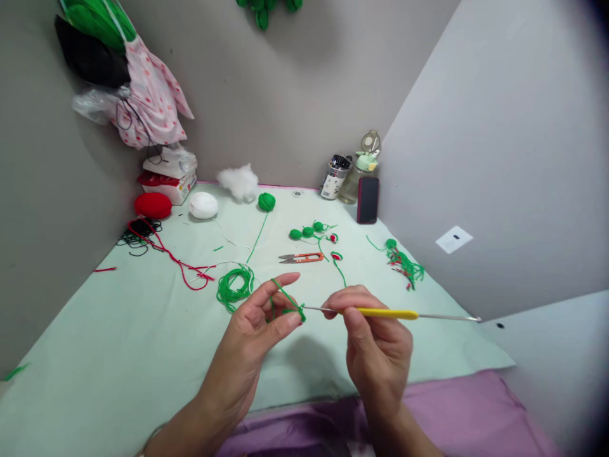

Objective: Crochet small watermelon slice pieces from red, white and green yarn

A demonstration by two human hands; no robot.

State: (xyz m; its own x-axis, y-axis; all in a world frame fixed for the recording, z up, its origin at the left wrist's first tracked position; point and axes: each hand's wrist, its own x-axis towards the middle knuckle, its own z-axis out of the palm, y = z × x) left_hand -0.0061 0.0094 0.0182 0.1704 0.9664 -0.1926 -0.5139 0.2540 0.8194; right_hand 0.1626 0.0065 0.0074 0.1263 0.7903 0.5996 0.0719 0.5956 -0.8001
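Observation:
My left hand (254,333) pinches a small green crochet piece (291,310) between thumb and fingers, with green yarn looped over the raised forefinger. My right hand (375,346) grips a crochet hook with a yellow handle (387,313); its metal tip meets the green piece. The yarn trails back to a loose green coil (235,287) and on to a green yarn ball (266,201).
On the pale green table lie orange snips (302,258), small green crocheted pieces (309,231), green and red scraps (404,263), red (153,205) and white (203,205) yarn balls, white stuffing (238,180), a phone (368,199), jars and a bottle. Grey walls enclose three sides.

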